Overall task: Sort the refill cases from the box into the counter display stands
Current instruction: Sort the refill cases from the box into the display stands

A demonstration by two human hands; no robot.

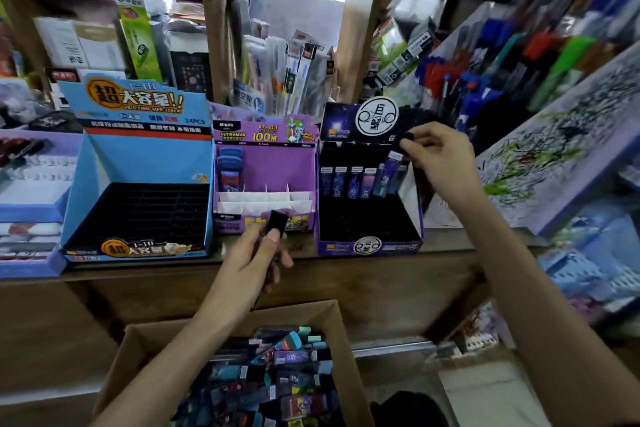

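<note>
1. Your right grip (440, 156) pinches a case (393, 166) at the dark stand's (367, 243) part-filled back row.
2. Your left grip (256, 253) holds a black-capped case (276, 224), possibly several.
3. The blue stand (138, 163) is unfilled; the box (138, 340) is heaped.

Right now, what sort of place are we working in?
Probably a stationery shop: printed counter display stands partly stocked with refill cases, racks of pens on the right, and packaged stationery behind them.
</note>
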